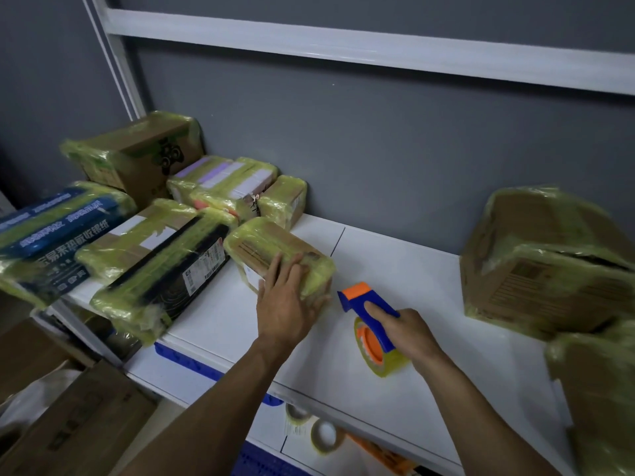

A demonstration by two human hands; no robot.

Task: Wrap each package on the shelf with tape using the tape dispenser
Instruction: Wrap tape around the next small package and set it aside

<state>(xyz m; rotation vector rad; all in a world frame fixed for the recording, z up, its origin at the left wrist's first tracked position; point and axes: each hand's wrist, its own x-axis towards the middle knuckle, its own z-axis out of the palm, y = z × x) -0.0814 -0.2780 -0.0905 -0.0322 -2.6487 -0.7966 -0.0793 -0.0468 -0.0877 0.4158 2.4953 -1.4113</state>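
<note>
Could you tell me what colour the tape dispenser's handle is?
Blue with orange parts, head view.

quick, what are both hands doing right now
Left hand: open, flat on a taped package.
Right hand: closed on the tape dispenser.

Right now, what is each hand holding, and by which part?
The right hand grips the tape dispenser by its blue handle. The left hand lies flat on a small taped package, not gripping it.
</note>
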